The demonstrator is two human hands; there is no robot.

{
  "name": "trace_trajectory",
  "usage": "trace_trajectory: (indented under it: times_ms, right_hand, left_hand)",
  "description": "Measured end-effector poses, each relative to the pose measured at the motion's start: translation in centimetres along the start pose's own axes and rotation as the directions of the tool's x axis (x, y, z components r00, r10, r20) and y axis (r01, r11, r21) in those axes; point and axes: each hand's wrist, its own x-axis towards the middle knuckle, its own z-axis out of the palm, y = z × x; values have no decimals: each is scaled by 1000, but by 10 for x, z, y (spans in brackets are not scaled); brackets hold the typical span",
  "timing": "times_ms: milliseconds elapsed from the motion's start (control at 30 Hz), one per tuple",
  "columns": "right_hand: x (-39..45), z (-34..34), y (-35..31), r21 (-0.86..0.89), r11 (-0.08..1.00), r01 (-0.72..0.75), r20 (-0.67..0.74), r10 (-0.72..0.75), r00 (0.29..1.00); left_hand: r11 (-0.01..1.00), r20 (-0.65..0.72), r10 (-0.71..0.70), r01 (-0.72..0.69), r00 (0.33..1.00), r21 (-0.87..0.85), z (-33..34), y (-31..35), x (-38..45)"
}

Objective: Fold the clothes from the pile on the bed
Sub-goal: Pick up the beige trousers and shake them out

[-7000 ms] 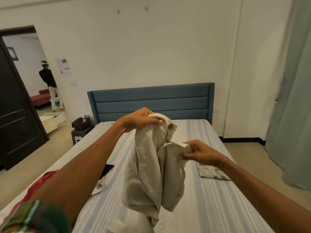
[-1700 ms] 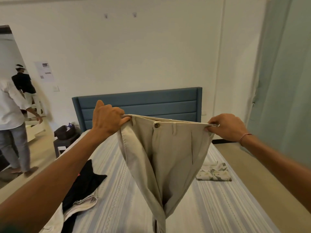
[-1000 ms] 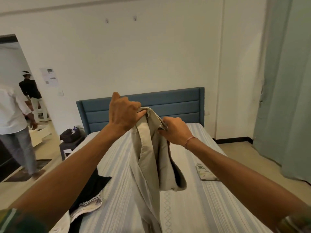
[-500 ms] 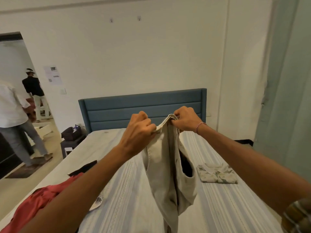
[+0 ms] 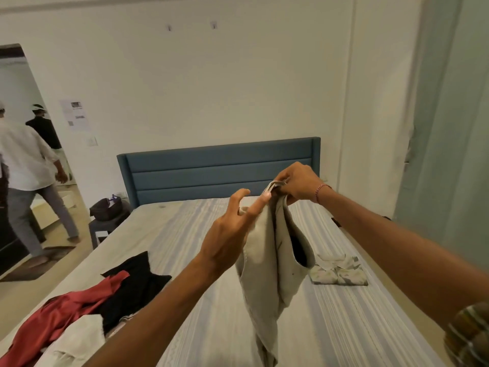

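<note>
Overhead, right hand pinching beige trousers, wall notice unreadable

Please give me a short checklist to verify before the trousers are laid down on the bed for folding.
1. Right hand pinches the waistband of the trousers: ok.
2. Left hand grips the trousers: not ok, fingers straight against the cloth.
3. Legs lie flat together: cannot tell, lower part out of view.
4. Bare bed surface under the trousers: ok.
5. Folded shirt lies apart from the landing spot: ok.
</note>
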Motion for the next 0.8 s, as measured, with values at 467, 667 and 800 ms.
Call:
trace_trajectory:
  times_ms: [467, 667, 800]
  right_hand:
    - [10, 7, 16, 27, 954, -298, 126, 292, 948]
    - [8, 1, 20, -6, 949, -315, 126, 313, 941]
    - [3, -8, 26, 19, 948, -317, 150, 311, 938]
  left_hand:
    - [876, 202, -365, 409, 909, -257, 22, 58, -45]
    - [875, 142, -436, 456, 888, -161, 45, 39, -45]
    - [906, 241, -360, 399, 901, -139, 33, 10, -36]
